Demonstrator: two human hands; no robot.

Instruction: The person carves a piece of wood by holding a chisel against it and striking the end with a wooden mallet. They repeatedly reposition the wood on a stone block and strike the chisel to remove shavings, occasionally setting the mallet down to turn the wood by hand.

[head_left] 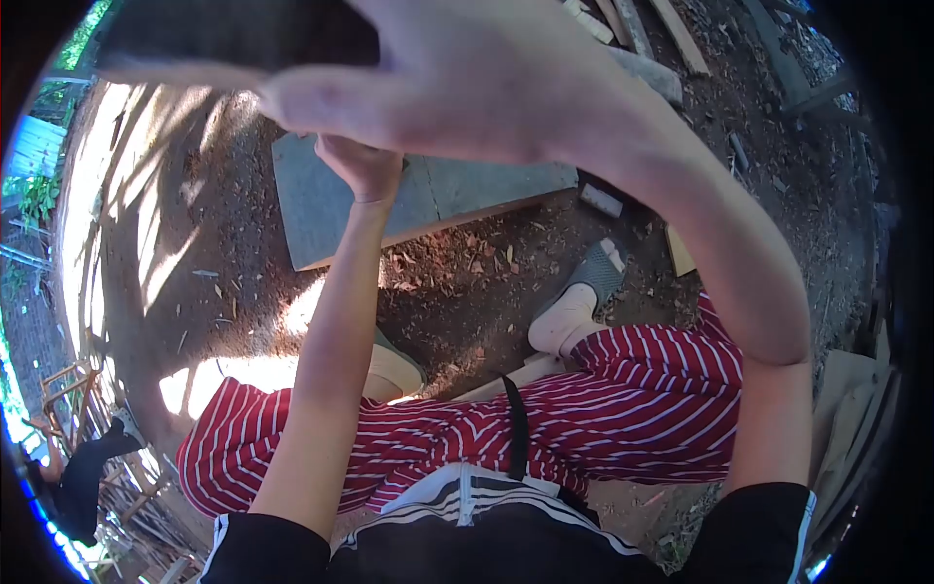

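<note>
from the head camera, your right hand (457, 88) is raised close to the lens, fingers spread and gripping a dark flat thing (243, 34) at the top edge, while your left hand (365, 165) hangs loosely curled and empty above the grey slab (467, 190). that near hand blocks your view of the slab, so you could misjudge where anything lands, and a loose grip could drop the dark thing onto your shoe (579, 297).

Right hand (428, 83) blurred, fingertips cut off at 12 o'clock; left hand (362, 167) partly hidden behind it; grips unreadable.
</note>
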